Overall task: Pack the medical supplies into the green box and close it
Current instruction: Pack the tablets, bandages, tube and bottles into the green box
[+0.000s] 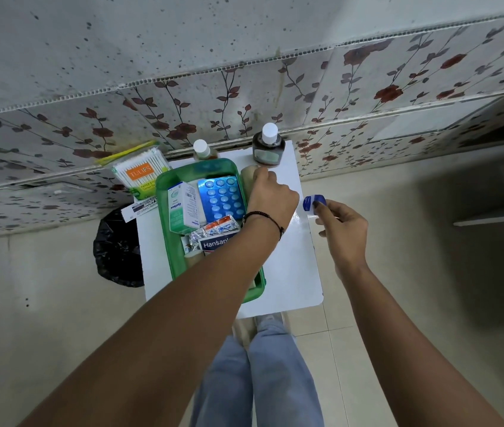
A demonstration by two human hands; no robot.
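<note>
The open green box [164, 188] sits on a small white table [291, 266]. Inside it lie a white-green carton [183, 208], a blue blister pack [224, 195], a foil packet [213, 230] and a Hansaplast box [216, 243]. My left hand [270, 200] reaches across the box's right rim, its fingers curled on a beige bandage roll [248, 177] beside that rim. To the right, off the table's edge, my right hand [341, 231] pinches a small blue-capped jar [314, 203].
A dark brown bottle [268, 147] and a smaller white-capped bottle [202, 150] stand at the table's far edge by the floral wall. A cotton swab pack [141, 174] and a flat ointment carton [142, 208] lie left of the box. A black bag [118, 248] sits on the floor.
</note>
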